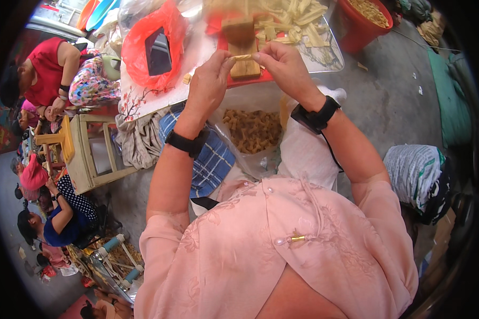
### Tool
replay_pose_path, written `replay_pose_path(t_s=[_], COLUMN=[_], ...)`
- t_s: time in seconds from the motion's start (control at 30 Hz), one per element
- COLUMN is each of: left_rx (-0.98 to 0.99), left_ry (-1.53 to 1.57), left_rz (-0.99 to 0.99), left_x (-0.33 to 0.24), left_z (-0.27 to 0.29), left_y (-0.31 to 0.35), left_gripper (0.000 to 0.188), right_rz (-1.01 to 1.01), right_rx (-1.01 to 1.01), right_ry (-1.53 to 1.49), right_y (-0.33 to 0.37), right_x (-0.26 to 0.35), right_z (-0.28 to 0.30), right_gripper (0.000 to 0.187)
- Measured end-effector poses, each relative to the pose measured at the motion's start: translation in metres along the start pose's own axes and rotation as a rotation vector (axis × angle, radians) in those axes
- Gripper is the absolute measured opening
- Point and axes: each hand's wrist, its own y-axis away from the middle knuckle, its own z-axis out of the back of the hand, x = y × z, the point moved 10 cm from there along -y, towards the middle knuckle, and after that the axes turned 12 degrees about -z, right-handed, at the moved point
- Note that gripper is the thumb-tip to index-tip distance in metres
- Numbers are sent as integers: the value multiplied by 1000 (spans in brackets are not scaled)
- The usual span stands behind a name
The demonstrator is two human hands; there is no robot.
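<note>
Between my two hands a short pale-yellow twisted strip (243, 57) is stretched level. My left hand (210, 80) pinches its left end with thumb and fingers. The right end sits in the pinched fingers of my right hand (283, 65). Right below the strip is a wooden block (245, 69) on a red board (233, 81), with a darker wooden piece (238, 31) standing behind it. Loose pale-yellow strips (303, 18) are heaped at the far right of the table. Under my hands, a clear plastic bag (261, 166) between my legs holds many small brownish-yellow pieces (252, 130).
A red plastic bag (133, 45) with a dark phone-like slab (158, 51) lies on the table (143, 103). At far right stands a red bucket (351, 32) of yellow pieces. Other people sit at left near a wooden stool (85, 154); a wrapped bundle (415, 173) is at right.
</note>
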Motion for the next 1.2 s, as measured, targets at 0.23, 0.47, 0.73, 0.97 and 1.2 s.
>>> replay_pose_path(t_s=[0.23,0.47,0.73,0.97,1.2], left_rx=[214,51,155,-21,66], left_ry=[-508,-474,1091,1242,163], left_rz=[110,-156,524,518,86], left_x=[-6,-39,-19,-15,-56], left_z=[-13,2,-53,-41,-5], left_y=[-3,33,104,104,87], left_gripper=[28,23,35,16,19], right_rz=[33,225,355,95,215], right_rx=[-119,-169,85,275,58], right_ry=[381,422,-41,-192,10], right_y=[-8,39,99,101,87], right_x=[-20,35,56,43,40], right_z=[4,-4,-49,-76,-56], right_gripper=[23,21,13,14,21])
